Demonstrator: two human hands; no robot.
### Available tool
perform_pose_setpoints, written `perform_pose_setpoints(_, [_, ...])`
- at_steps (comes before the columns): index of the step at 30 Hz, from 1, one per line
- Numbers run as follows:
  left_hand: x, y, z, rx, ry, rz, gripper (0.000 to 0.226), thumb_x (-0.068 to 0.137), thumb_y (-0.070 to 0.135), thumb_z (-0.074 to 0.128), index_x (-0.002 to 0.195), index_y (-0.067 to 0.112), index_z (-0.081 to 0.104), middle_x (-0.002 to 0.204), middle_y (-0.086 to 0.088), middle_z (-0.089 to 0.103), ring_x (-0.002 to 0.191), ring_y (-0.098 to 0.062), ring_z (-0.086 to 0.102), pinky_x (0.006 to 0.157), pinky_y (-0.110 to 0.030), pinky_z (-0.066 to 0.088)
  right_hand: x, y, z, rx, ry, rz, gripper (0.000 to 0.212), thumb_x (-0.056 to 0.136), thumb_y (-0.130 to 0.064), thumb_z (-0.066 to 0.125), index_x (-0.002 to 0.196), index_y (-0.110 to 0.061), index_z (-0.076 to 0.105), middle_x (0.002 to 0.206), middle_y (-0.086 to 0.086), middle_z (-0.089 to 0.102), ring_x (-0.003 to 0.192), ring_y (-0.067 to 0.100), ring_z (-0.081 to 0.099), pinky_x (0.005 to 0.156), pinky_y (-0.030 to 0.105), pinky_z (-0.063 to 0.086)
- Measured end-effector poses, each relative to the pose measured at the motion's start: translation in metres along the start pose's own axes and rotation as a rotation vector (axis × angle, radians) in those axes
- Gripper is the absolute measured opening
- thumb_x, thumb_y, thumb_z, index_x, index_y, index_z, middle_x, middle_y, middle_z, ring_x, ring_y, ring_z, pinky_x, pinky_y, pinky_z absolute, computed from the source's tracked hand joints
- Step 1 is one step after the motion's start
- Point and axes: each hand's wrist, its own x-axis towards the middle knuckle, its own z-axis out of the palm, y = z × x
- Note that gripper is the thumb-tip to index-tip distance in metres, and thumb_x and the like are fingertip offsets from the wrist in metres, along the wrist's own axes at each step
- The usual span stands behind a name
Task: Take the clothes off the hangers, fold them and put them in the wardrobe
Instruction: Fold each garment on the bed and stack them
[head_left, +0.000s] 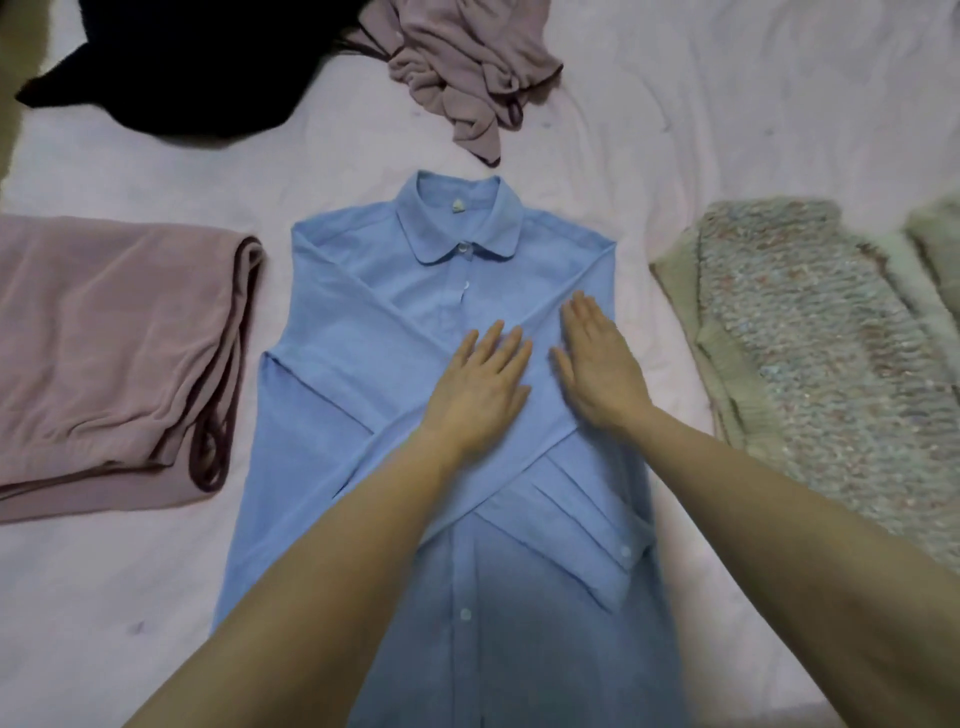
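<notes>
Both hands flat on the blue shirt (363, 332), fingers straight, gripping nothing: my left hand (480, 387) and my right hand (597, 364) side by side, pressing the crossed sleeves at mid-chest. Shirt lies front up on the pale pink sheet (130, 597), centre of scene, collar at far end, buttoned, one cuff (618, 561) angled toward the near right. Left: folded mauve garment (114, 343). Right: folded knit sweater (810, 343). Far: crumpled mauve cloth (467, 67), dark garment (182, 67) at far left.
</notes>
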Motion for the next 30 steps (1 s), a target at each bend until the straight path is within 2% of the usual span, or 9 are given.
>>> perform_pose_setpoints(1, [0.001,0.000,0.011,0.029,-0.063,-0.011,0.082,0.085,0.055,0.001,0.153,0.013,0.018,0.161,-0.006,0.015,0.149,-0.025,0.009,0.119,-0.040,0.000,0.001,0.008,0.006,-0.012,-0.058,-0.058,0.070,0.098,-0.048,0.027,0.152,-0.005,0.015,0.160,0.012,0.011,0.149,0.024,0.009,0.119,0.031,0.003])
perform_pose_setpoints(3, [-0.002,-0.006,0.031,0.037,-0.065,-0.067,0.090,0.083,0.069,-0.001,0.155,0.015,0.002,0.162,-0.002,-0.002,0.149,-0.021,-0.005,0.119,-0.041,-0.009,0.005,0.023,0.015,-0.045,-0.124,-0.150,0.081,0.089,-0.061,0.010,0.153,-0.011,0.009,0.161,0.006,0.008,0.149,0.019,0.007,0.119,0.028,0.000])
perform_pose_setpoints(5, [0.000,-0.009,0.049,0.045,-0.010,-0.104,0.091,0.086,0.073,0.008,0.155,0.014,0.005,0.162,-0.001,0.000,0.149,-0.021,-0.003,0.120,-0.043,-0.001,0.023,0.039,0.021,-0.052,-0.083,-0.132,0.080,0.091,-0.061,0.012,0.153,-0.011,0.009,0.161,0.006,0.009,0.149,0.019,0.009,0.119,0.027,0.000])
perform_pose_setpoints(9, [0.003,-0.007,0.060,0.036,0.048,-0.097,0.090,0.089,0.072,0.018,0.155,0.011,0.011,0.162,-0.005,0.006,0.149,-0.023,0.004,0.120,-0.045,0.005,0.047,0.027,0.028,-0.004,0.067,0.120,0.070,0.100,-0.048,0.028,0.154,-0.007,0.009,0.161,0.008,0.007,0.149,0.019,0.006,0.118,0.027,-0.004])
perform_pose_setpoints(13, [0.001,-0.009,0.059,0.028,0.032,-0.101,0.090,0.090,0.073,0.019,0.155,0.011,0.009,0.162,-0.008,0.002,0.150,-0.024,0.002,0.121,-0.045,0.005,0.038,0.025,0.028,-0.101,0.022,-0.147,0.071,0.097,-0.052,0.021,0.153,-0.009,0.015,0.161,0.008,0.013,0.148,0.021,0.011,0.119,0.032,-0.002])
perform_pose_setpoints(18, [0.002,-0.011,0.056,0.029,-0.014,-0.098,0.090,0.089,0.074,0.014,0.155,0.015,-0.003,0.161,-0.004,-0.010,0.149,-0.020,-0.009,0.120,-0.040,-0.006,0.079,0.066,0.009,-0.068,0.046,0.358,0.072,0.101,-0.050,0.024,0.153,-0.006,0.001,0.162,0.009,0.000,0.149,0.020,0.000,0.120,0.037,-0.003])
perform_pose_setpoints(22, [0.004,-0.015,0.056,0.014,-0.055,-0.092,0.091,0.086,0.075,0.007,0.154,0.016,-0.009,0.160,-0.003,-0.017,0.147,-0.017,-0.017,0.120,-0.039,-0.010,0.057,0.033,0.007,-0.014,0.073,0.136,0.071,0.100,-0.045,0.027,0.153,-0.005,0.003,0.161,0.010,0.000,0.149,0.021,0.000,0.119,0.033,-0.007])
perform_pose_setpoints(25, [0.005,-0.015,0.052,-0.008,-0.080,-0.097,0.092,0.084,0.075,0.003,0.154,0.016,-0.009,0.160,-0.004,-0.017,0.148,-0.018,-0.016,0.119,-0.038,-0.011,0.007,0.012,0.026,-0.039,0.039,-0.010,0.072,0.096,-0.048,0.019,0.153,-0.006,0.010,0.161,0.011,0.007,0.149,0.021,0.005,0.118,0.031,-0.008])
perform_pose_setpoints(30, [-0.024,-0.013,0.035,-0.053,0.085,-0.107,0.079,0.095,0.059,0.020,0.154,0.008,0.006,0.160,-0.008,-0.004,0.149,-0.021,-0.004,0.120,-0.037,-0.006,-0.048,-0.001,0.044,-0.041,-0.029,0.099,0.069,0.095,-0.048,0.012,0.152,-0.010,0.016,0.160,0.011,0.012,0.148,0.025,0.011,0.118,0.035,-0.005])
